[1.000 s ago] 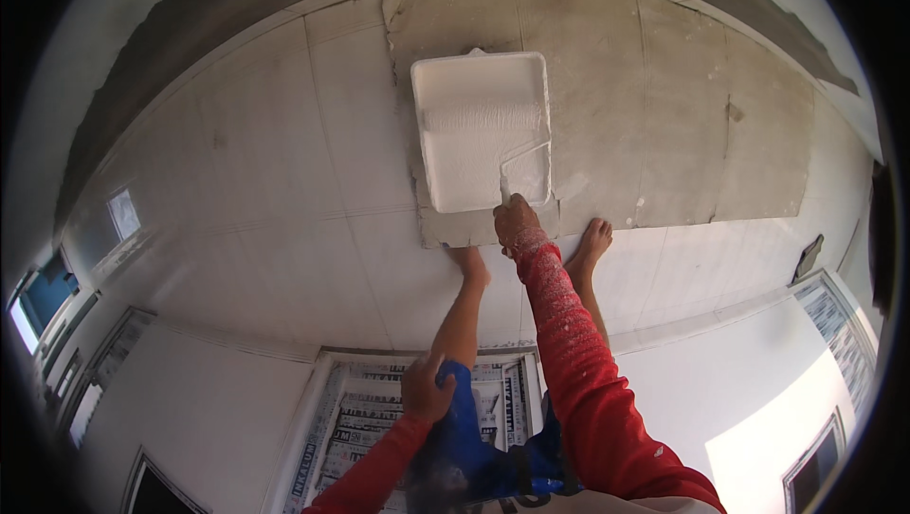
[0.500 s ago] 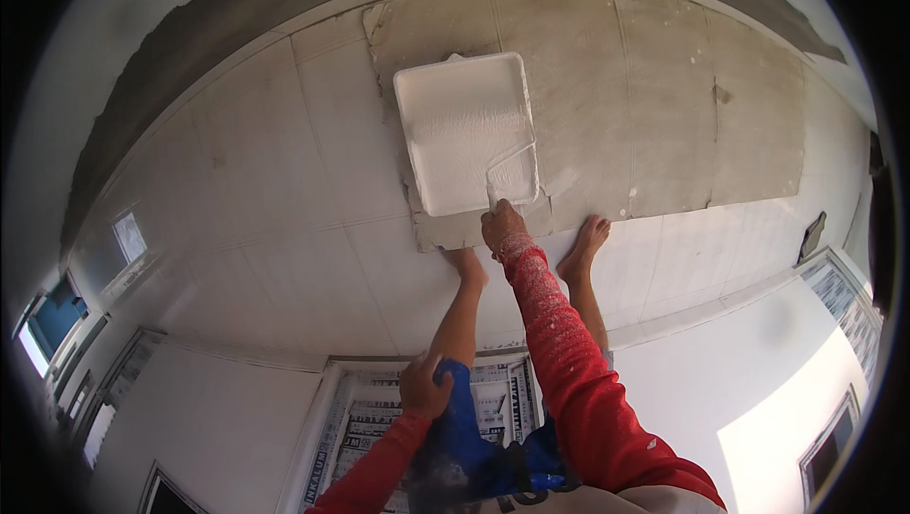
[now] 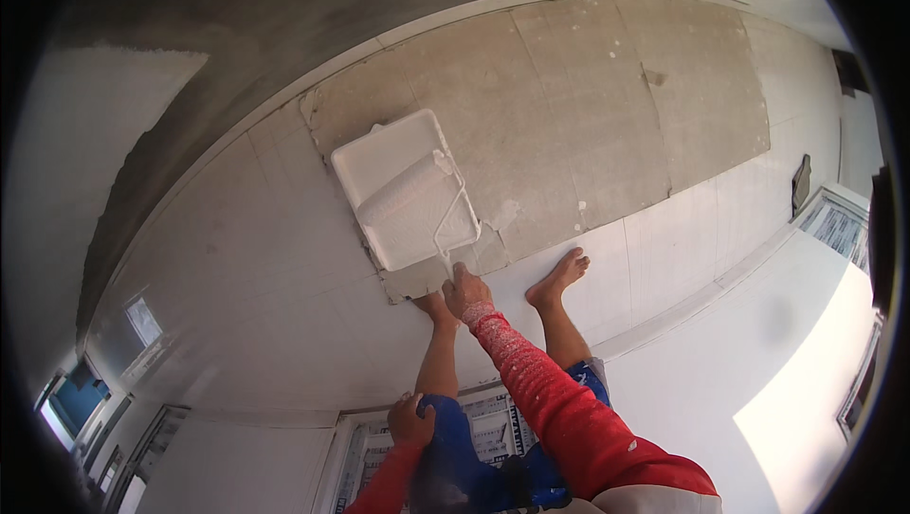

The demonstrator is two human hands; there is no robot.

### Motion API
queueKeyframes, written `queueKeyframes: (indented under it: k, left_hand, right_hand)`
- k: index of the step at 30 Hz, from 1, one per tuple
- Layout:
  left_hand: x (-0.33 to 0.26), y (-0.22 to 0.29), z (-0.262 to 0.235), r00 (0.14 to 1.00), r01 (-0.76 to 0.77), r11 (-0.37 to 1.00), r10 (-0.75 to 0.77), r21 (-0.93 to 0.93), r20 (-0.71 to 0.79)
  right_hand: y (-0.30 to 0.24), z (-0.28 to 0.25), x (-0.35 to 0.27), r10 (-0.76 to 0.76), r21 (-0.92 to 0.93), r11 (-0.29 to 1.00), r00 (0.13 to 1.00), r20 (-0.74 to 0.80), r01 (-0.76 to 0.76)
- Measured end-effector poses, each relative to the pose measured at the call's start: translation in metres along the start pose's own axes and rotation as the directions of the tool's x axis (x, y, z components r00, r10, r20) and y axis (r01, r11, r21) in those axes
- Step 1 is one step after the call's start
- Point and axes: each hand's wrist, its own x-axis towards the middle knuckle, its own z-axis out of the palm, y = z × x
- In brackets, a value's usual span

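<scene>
My right hand (image 3: 466,292) is closed round the handle of a paint roller (image 3: 412,190), whose thick sleeve is coated in white paint. The roller lies across a white paint tray (image 3: 355,165), and its bent wire frame passes over the tray's right rim. Whether the sleeve touches the paint or hangs just above it, I cannot tell. White specks cover my red right sleeve. My left hand (image 3: 411,421) rests on my left knee, thumb apart from the fingers, holding no tool.
Under the tray lies a stained cardboard sheet (image 3: 588,107) on pale floor tiles (image 3: 265,258). My bare feet stand by its near edge. Beyond is a partly painted wall (image 3: 284,2) with a grey unpainted area. A dark flat object (image 3: 801,182) lies at the right.
My view has turned, so the tray appears lower and farther left. The roller sleeve now shows as a distinct cylinder, where before it blended with the paint. My left hand stays at the knee.
</scene>
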Motion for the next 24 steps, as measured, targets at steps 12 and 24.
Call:
queueKeyframes:
  k: [12, 24]
  left_hand:
    - [0.019, 0.127, -0.024, 0.912, 0.378, 0.891, -0.405, -0.253, -0.062]
    - [0.060, 0.357, 0.037, 0.873, -0.383, 0.834, 0.186, 0.397, 0.452]
  right_hand:
    - [0.120, -0.274, -0.110, -0.255, 0.194, 0.943, 0.962, -0.100, 0.270]
    - [0.301, -0.697, -0.073, -0.019, 0.250, 0.959, 0.910, -0.413, 0.134]
